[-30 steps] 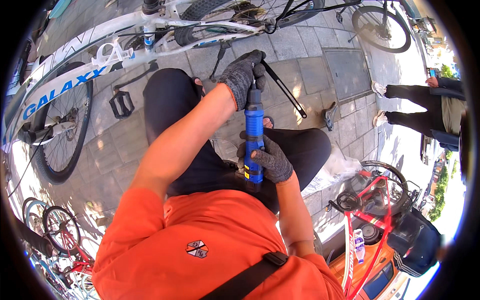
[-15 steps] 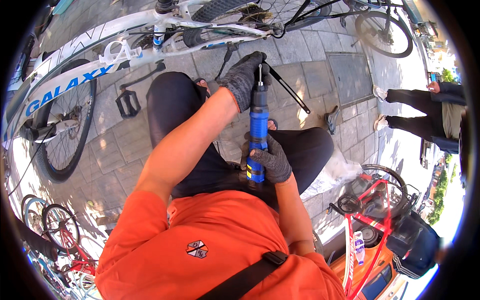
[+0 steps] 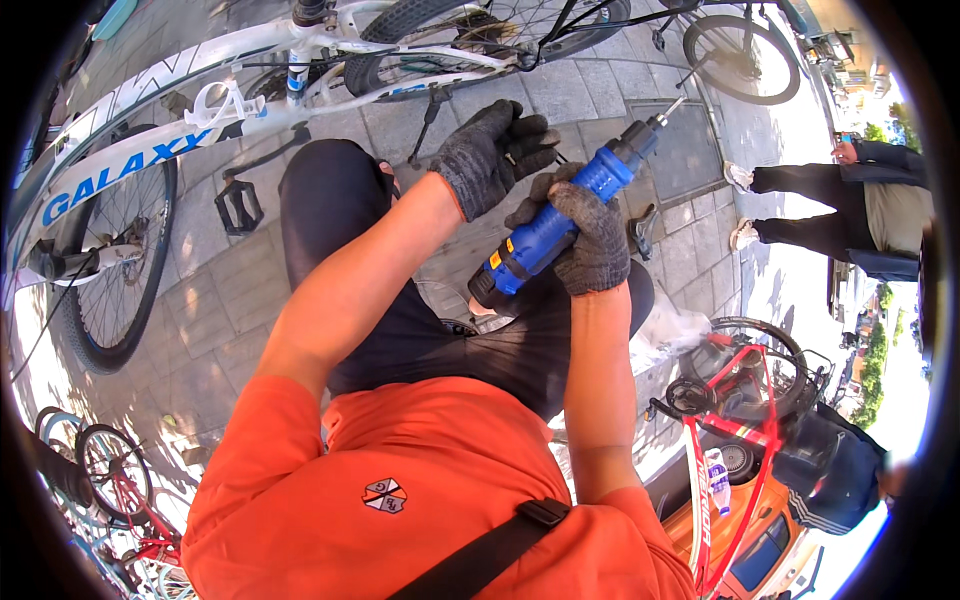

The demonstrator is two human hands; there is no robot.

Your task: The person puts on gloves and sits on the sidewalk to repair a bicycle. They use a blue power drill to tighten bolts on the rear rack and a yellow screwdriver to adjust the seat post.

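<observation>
My right hand [image 3: 592,235], in a dark grey knit glove, is wrapped round a blue and black cordless power driver [image 3: 545,240]. The driver slants up to the right, its thin silver bit [image 3: 672,108] pointing away from me. To its left, my gloved left hand [image 3: 492,155] has half-curled fingers, close to the driver but apart from it. Just past those fingertips a short dark piece of a flat black bar [image 3: 562,158] shows; the rest is hidden behind the hand and driver. Both hands are above my bent knees.
A white bicycle frame [image 3: 150,160] with blue lettering lies across the far left, its black pedal [image 3: 238,206] over the paving. A small black part [image 3: 643,232] lies beyond my right knee. A person [image 3: 830,210] stands at right. A red bicycle [image 3: 735,430] is at lower right.
The driver has tipped from upright to slanting right, its bit swinging away from my left hand. My right hand has moved up and right. The black bar, earlier plain to see, is mostly hidden.
</observation>
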